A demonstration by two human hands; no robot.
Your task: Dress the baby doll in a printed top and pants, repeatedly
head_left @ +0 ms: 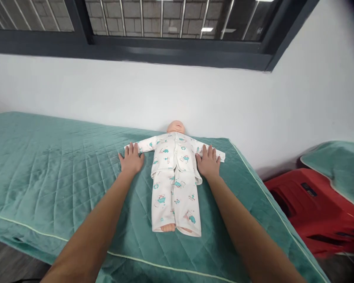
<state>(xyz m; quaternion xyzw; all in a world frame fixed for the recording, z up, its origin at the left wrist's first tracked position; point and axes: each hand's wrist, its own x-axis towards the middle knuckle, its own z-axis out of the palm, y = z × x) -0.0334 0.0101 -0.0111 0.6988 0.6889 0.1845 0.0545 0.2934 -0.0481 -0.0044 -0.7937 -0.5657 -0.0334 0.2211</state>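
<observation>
A baby doll [176, 126] lies on its back on a green quilted cover [76, 169], its head toward the wall. It wears a white printed baby jacket [174, 153] with long sleeves spread to both sides, and matching trousers [176, 200]. The toes peek out at the trouser hems. My left hand [131, 159] lies flat with fingers spread, its fingertips at the sleeve on the left. On the other side, my right hand [208, 160] rests flat with its fingers on the right sleeve, beside the jacket. Neither hand grips anything.
Behind the cover rises a white wall [120, 94] with a dark-framed barred window [165, 47] above. At the right stands a red plastic stool or chair [318, 204], partly under another green cloth [339, 165]. Pale piping [165, 267] marks the cover's front edge.
</observation>
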